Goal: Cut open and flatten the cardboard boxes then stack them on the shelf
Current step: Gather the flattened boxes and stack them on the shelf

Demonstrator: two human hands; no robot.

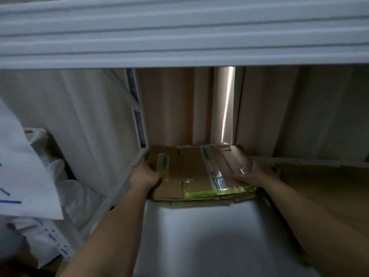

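Observation:
A stack of flattened brown cardboard boxes (194, 170) with green-and-white tape lies at the back of a grey metal shelf (199, 236). My left hand (144, 174) grips the stack's left edge, thumb on top. My right hand (257, 173) lies on the stack's right side, fingers spread flat over the top sheet. Both forearms reach in from the front of the shelf.
The shelf above (179, 37) hangs low over the opening. A white upright post (139, 120) stands at the left. A curtain (279, 108) hangs behind. A large cardboard sheet (323, 196) lies on the right; white plastic bags (50, 176) sit at the left.

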